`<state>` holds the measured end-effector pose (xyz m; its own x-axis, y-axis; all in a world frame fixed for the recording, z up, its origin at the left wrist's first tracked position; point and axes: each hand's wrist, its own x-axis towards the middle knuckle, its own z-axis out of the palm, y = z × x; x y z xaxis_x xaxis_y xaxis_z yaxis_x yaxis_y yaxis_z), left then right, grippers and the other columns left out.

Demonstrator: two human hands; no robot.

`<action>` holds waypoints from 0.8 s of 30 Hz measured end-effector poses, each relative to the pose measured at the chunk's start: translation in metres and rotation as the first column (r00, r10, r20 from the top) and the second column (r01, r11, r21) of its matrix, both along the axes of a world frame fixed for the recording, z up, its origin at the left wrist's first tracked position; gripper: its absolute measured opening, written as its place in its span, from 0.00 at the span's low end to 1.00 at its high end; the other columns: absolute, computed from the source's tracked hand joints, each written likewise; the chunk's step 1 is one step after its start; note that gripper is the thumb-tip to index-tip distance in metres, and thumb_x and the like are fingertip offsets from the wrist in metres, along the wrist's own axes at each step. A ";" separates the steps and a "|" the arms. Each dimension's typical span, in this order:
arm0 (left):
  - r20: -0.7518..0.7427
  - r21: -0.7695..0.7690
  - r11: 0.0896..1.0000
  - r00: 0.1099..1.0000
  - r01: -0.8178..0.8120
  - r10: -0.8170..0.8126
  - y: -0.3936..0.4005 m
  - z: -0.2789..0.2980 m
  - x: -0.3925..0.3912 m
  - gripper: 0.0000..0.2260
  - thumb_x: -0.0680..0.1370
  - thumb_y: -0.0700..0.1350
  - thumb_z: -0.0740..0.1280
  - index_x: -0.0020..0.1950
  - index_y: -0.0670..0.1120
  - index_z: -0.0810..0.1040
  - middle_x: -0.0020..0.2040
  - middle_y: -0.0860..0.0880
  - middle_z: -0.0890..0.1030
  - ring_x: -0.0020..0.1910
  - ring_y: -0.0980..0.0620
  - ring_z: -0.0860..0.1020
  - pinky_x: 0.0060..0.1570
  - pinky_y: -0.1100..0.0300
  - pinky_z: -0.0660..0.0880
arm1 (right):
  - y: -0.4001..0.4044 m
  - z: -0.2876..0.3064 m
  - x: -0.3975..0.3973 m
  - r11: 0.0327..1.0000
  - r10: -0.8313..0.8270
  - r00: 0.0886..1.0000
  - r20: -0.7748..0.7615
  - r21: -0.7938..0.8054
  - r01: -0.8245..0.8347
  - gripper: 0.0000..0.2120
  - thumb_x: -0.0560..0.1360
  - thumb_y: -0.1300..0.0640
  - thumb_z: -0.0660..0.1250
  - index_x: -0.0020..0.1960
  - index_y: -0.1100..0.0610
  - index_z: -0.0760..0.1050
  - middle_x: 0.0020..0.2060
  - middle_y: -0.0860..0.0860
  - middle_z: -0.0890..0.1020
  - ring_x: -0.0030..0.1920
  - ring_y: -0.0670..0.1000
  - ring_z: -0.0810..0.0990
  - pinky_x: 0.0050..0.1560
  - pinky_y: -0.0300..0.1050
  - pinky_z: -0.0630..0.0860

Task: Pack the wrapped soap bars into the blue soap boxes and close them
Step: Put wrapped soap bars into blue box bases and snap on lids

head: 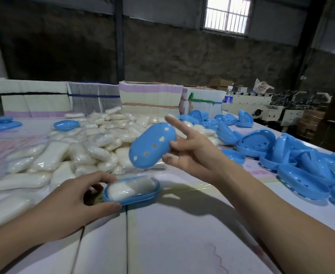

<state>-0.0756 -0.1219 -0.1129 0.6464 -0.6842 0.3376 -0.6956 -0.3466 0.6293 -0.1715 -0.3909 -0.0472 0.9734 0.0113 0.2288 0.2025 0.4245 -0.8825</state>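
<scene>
**Lid in the air, filled base waiting near the front edge**

The left hand (70, 196) pinches the left end of the open blue soap box base (132, 191), thumb at its near rim and fingers curled over the far rim, holding it flat on the table (172, 234) a little in from the front edge. A wrapped soap bar (130, 187) lies inside it, its film glossy and a touch crumpled, sitting about level with the rim.

The right hand (190, 153) holds the perforated blue lid (151, 145) aloft above and beyond the base, tilted, its domed side towards the camera. Thumb and lower fingers clamp its right end while the index finger points up, free of it.

Both shells look like thin moulded plastic: light, fairly stiff, smooth enough to slip under a loose pinch. The rims are the sensible place to hold (the dome offers little purchase, and its cut-out holes are small). I would expect the lid to need squaring over the base and pressing along the long edges until it seats. The bar itself seems firm, but its wrap is slick and any film caught on the rim could stop the halves meeting.

The heap of wrapped bars (68, 151) spreads across the table's left and middle, and spare blue shells (301, 165) are piled along its right edge.
</scene>
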 end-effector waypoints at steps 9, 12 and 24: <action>-0.036 0.017 1.000 0.999 0.020 -0.020 -0.003 0.007 -0.008 0.27 0.60 0.68 0.70 0.58 0.66 0.75 0.55 0.67 0.80 0.51 0.57 0.80 0.55 0.58 0.76 | 0.006 -0.008 -0.006 0.672 -0.057 0.980 -0.192 -0.733 -0.105 0.31 0.68 0.63 0.74 0.64 0.40 0.70 0.49 0.62 0.83 0.46 0.57 0.82 0.55 0.48 0.78; -0.034 0.010 1.000 0.999 0.012 -0.012 -0.003 0.007 -0.008 0.28 0.59 0.68 0.70 0.59 0.66 0.74 0.56 0.71 0.78 0.51 0.58 0.79 0.54 0.62 0.76 | 0.010 -0.012 -0.003 0.394 -0.213 0.976 -0.047 -0.918 0.042 0.28 0.67 0.53 0.78 0.59 0.35 0.70 0.45 0.57 0.80 0.44 0.50 0.80 0.53 0.47 0.77; -0.005 0.006 1.000 1.000 0.021 -0.021 -0.002 0.003 -0.003 0.28 0.61 0.68 0.70 0.60 0.66 0.73 0.56 0.69 0.79 0.55 0.61 0.78 0.55 0.61 0.75 | 0.023 -0.025 0.005 0.251 -0.085 0.989 0.117 -0.959 0.135 0.35 0.65 0.45 0.76 0.68 0.36 0.65 0.57 0.35 0.73 0.54 0.36 0.74 0.48 0.29 0.74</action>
<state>-0.0782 -0.1239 -0.1098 0.6335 -0.6999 0.3299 -0.6995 -0.3358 0.6308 -0.1661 -0.3675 -0.0719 0.9766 0.1409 0.1625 0.2118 -0.7619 -0.6121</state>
